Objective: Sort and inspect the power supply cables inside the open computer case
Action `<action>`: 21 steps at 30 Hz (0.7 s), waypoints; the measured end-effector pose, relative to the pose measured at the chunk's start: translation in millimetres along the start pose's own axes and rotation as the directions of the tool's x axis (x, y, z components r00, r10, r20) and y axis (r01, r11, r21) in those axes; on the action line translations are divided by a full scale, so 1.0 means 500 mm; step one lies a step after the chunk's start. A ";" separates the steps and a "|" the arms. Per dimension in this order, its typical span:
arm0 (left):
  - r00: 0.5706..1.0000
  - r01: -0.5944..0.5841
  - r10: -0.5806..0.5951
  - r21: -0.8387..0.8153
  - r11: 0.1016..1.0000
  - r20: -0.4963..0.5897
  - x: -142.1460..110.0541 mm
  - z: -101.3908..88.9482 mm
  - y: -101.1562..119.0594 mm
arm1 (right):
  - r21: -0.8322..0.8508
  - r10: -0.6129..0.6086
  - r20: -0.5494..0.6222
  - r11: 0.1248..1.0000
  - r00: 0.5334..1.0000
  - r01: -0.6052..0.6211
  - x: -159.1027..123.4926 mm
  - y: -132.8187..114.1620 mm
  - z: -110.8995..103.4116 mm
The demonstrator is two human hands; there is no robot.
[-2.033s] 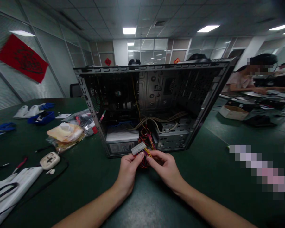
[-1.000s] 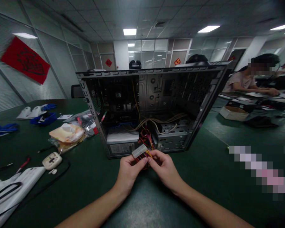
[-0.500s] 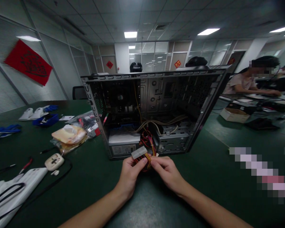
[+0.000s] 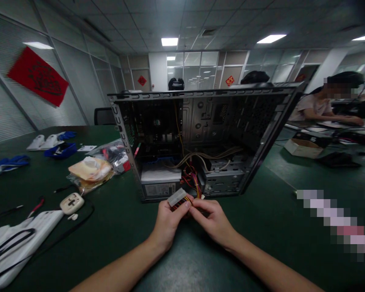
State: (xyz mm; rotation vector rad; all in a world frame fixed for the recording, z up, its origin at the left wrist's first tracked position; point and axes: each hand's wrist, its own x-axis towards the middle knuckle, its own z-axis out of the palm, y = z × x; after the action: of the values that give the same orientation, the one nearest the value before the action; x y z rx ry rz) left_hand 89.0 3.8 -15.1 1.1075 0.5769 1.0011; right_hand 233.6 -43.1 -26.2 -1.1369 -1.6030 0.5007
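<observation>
An open computer case (image 4: 207,138) stands upright on the green table (image 4: 261,227), its inside facing me. A bundle of red, yellow and black wires (image 4: 191,178) runs out of its bottom. My left hand (image 4: 169,221) is closed on the white multi-pin connector (image 4: 177,197) at the end of that bundle. My right hand (image 4: 213,221) pinches the wires just behind the connector. Both hands sit close together in front of the case.
Left of the case lie plastic bags of parts (image 4: 91,170), a small white device with a black cable (image 4: 71,202), white bags (image 4: 21,235) and blue gloves (image 4: 9,163). At the right a person (image 4: 322,105) sits at another table beside a cardboard box (image 4: 304,148).
The view has shifted slightly, so the case and hands sit a little further right. My hands keep the same hold on the connector and wires, with small finger movements.
</observation>
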 end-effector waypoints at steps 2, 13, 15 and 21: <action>1.000 0.009 -0.009 -0.003 1.000 0.008 0.000 -0.001 -0.001 | -0.028 0.001 -0.011 1.000 1.000 -0.001 -0.001 0.000 -0.001; 0.991 0.067 -0.060 -0.052 0.996 0.120 -0.011 0.003 0.010 | -0.053 -0.209 0.072 0.976 0.975 0.213 0.001 -0.010 0.002; 0.985 0.061 -0.053 -0.045 0.997 0.164 -0.015 0.002 0.011 | -0.066 -0.258 0.077 0.962 0.963 0.263 0.001 -0.012 -0.003; 0.994 0.025 -0.018 -0.071 0.997 0.107 -0.007 -0.012 -0.007 | -0.243 -0.323 0.025 0.916 0.946 0.319 0.055 -0.051 -0.052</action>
State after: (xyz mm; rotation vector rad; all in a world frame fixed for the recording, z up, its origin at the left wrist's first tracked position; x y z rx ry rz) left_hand 83.8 3.3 -20.9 1.0816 0.4627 0.9313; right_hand 246.6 -37.0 16.9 -1.0226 -1.8304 0.0783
